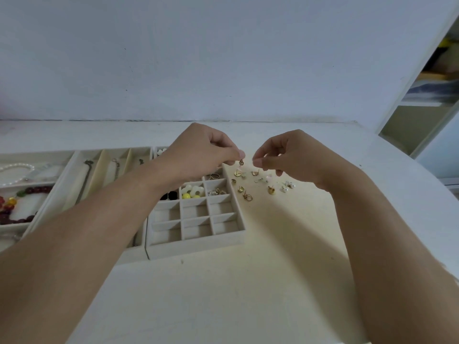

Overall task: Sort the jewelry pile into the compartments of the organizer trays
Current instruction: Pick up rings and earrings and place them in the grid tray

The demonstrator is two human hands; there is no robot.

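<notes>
Jewelry pile point(258, 184), a scatter of small gold studs and pearl earrings, lies on the pale table point(248, 281) right of centre in the frame, just beside the right wall of the grid tray point(196, 242). Above it, the left hand point(201, 150) pinches a tiny dangling earring point(241, 162) between thumb and forefinger, holding it clear of the table. The right hand point(290, 155) hovers close beside it with thumb and forefinger pressed together; whether anything sits between them I cannot tell. In the grid tray, upper cells hold yellow and white flower pieces point(191, 191), black beads and rings, while the lower cells look bare. At the left of the frame, a long-slot tray point(104, 155) carries chains, and another tray point(15, 184) holds pearls and red beads.
</notes>
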